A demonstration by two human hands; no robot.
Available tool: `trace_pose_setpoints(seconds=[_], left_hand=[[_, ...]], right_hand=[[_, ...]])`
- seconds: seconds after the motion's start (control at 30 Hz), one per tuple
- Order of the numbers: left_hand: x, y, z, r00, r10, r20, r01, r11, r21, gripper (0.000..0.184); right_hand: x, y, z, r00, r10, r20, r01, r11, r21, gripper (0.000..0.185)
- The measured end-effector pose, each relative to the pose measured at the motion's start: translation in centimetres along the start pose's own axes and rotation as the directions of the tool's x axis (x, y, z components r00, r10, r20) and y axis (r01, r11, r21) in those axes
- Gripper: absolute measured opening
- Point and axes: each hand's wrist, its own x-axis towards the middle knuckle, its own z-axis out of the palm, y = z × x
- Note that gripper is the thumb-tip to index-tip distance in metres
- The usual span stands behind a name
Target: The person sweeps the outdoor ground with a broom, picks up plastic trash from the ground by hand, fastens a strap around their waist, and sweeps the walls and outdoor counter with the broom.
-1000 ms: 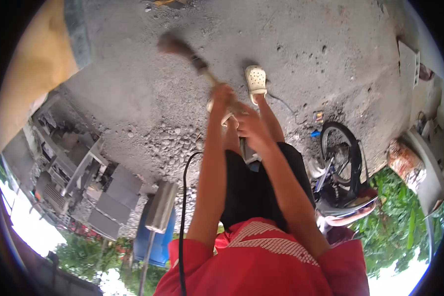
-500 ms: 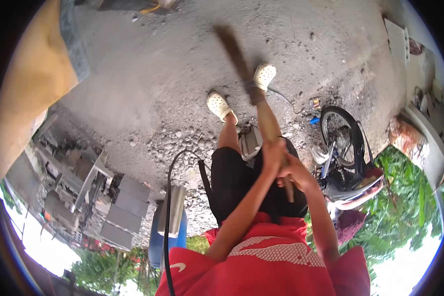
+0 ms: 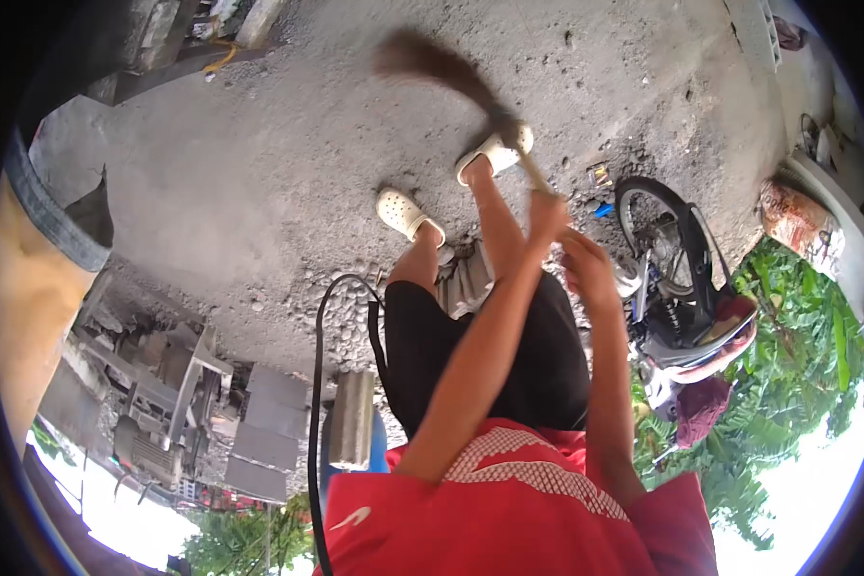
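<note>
My left hand is closed around the handle of a broom, below its bound neck. The broom's dark bristles are blurred by motion and sweep out to the upper left over the ground. My right hand, fingers curled, is just below the left one on the same handle; the handle's end is hidden. Beneath the broom's neck is a white clog on my right foot. The other clog stands to its left.
A motorcycle stands close on my right. Loose stones lie behind my feet, near a blue drum. Grey slabs are at lower left. A large tan object with a grey rim fills the left edge.
The broom has swung up, its bristles now farther left and more smeared. Both hands have risen away from my body, and my feet appear shifted left and lower in view.
</note>
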Motion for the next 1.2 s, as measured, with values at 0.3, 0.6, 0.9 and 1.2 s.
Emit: trace_pose_setpoints(seconds=[0.3,0.6,0.9,1.2], left_hand=[[-2.7,9.3,4.4,0.772,-0.356,0.527,0.616,0.625,-0.479,0.021],[-4.9,4.2,-8.5,0.696,-0.715,-0.065,0.429,0.487,-0.761,0.022],[2.6,2.3,4.3,0.847,-0.526,-0.074,0.465,0.802,-0.375,0.008],[-0.1,9.7,19.1,0.695,-0.581,0.425,0.667,0.741,-0.077,0.015]], right_hand=[[-7.0,2.7,-4.4,0.952,-0.143,-0.271,0.118,0.987,-0.106,0.028],[-4.5,3.0,-0.1,0.909,-0.039,0.414,0.038,0.999,0.011,0.050],[0.1,-0.2,-11.3,0.980,0.058,0.193,-0.122,0.933,0.339,0.061],[-7.9,-3.9,-14.2,0.937,0.002,-0.350,0.115,0.943,0.312,0.061]])
